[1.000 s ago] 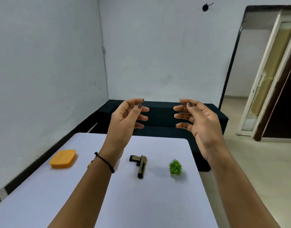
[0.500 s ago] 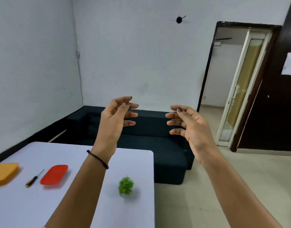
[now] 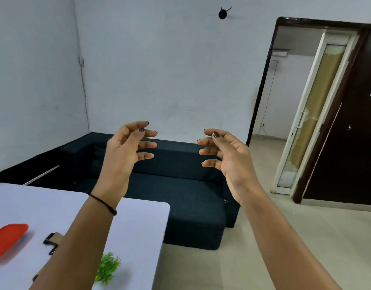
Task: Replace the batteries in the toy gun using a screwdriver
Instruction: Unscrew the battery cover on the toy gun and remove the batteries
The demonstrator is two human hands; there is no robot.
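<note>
White table [image 3: 136,218] carries a red tray [image 3: 8,239] near the toy gun [image 3: 53,241].

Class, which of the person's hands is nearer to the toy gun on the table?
Left. The left hand is raised above the toy gun, its forearm crossing over it; the right hand is raised further right, beyond the edge of the table.

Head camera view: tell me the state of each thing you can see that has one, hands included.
left hand: raised, fingers loosely spread, holding nothing.
right hand: raised, fingers loosely spread, holding nothing.
toy gun: lying on the table, untouched, partly hidden by the left forearm.
red tray: flat on the table, blurred.
small plant: upright on the table.
glass door: open.
</note>
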